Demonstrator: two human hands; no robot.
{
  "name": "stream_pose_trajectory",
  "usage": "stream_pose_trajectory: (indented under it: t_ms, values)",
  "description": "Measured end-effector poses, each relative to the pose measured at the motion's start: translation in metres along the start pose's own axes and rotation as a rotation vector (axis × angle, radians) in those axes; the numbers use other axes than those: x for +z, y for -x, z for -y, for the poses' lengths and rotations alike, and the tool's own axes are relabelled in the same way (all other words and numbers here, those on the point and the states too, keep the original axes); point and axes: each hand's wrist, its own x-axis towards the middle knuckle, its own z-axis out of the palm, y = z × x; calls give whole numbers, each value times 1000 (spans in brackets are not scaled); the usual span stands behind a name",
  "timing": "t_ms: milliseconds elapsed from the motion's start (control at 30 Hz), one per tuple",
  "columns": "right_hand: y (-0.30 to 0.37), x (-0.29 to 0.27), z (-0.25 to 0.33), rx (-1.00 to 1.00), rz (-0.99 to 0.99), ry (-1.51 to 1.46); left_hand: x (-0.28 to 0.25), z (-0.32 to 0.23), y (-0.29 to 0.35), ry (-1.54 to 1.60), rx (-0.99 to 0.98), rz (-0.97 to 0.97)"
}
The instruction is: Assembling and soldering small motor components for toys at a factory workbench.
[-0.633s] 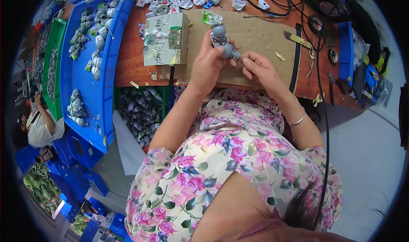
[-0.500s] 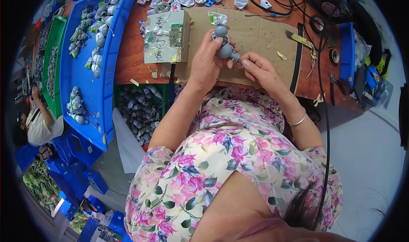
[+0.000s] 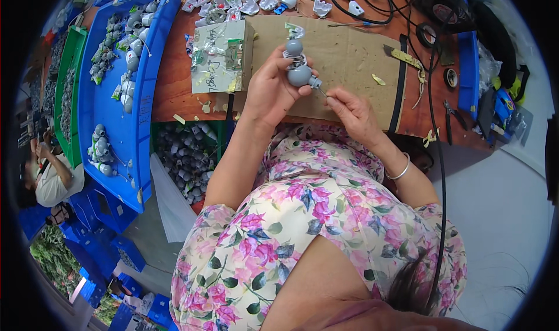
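My left hand (image 3: 271, 89) is closed around a grey part made of two round bulbs (image 3: 299, 75). A small green and white piece (image 3: 293, 29) sticks up from its far end. From the narrow neck nearest me runs a thin wire or rod, and my right hand (image 3: 353, 112) pinches its other end; which of the two it is, I cannot tell. Both hands are over the near edge of a brown cardboard sheet (image 3: 343, 45). Left of them stands a pale box (image 3: 218, 69) with handwriting and a small green circuit board on it.
A blue tray (image 3: 137, 156) at the left holds several similar grey parts, with a green tray (image 3: 63, 92) beyond it. Below the table edge a bin (image 3: 185, 156) is full of grey parts. White shells (image 3: 250, 6), black cables (image 3: 381, 18), tape (image 3: 450, 78) and pliers (image 3: 454, 115) lie around.
My right hand has drawn a little away from the grey part's neck, so more of the thin wire or rod shows. The left hand's hold tilts the part slightly differently.
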Motion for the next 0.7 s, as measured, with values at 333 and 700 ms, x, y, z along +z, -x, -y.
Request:
stream_pose_trajectory:
  t_ms: [333,700]
  values:
    - [-135,-46,14,-662,-280,1004,-7,-6,13,-115,85,13]
    - [-144,-52,16,-336,-11,424,-20,3,27,-154,77,55]
